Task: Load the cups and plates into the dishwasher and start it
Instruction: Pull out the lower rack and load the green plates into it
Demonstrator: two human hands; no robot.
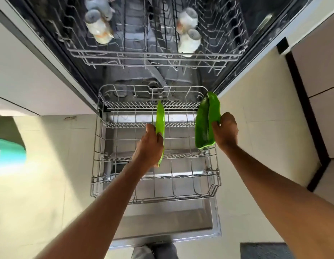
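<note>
**A:** Where are the plates relative to the rack?

**B:** Both are over the lower rack (98, 139), which is pulled out above the open dishwasher door (162, 221). The left hand (149, 146) grips the left plate (160, 124), fingers curled round its near rim. The plate stands on edge over the middle of the rack, and its long line runs away from the person toward the tub.

**A:** And the other one?

**B:** The right hand (226, 130) holds the right plate (203, 124) from the outer side, fingers wrapped over its rim. It is also on edge but turned slightly, so more of its face shows. It sits just beside the rack's right wall, with its lower rim close to the wires. I cannot tell whether it touches them.

**A:** Is that a single plate?

**B:** A dark line runs down its face. It may be two plates held together, but the view doesn't settle it.

**A:** What does the next move depend on?

**B:** On lowering each plate straight down between the tine rows (153, 105), which cross the rack from side to side. I'd judge the left plate already lies square to them, while the right plate needs a small twist and a nudge inward off the wall.

**A:** Is anything in the way?

**B:** Only the tines and that right wall. The upper rack (153, 55) is farther in, well apart from the plates. It holds upturned cups on its left (98, 32) and on its right (188, 42).
</note>
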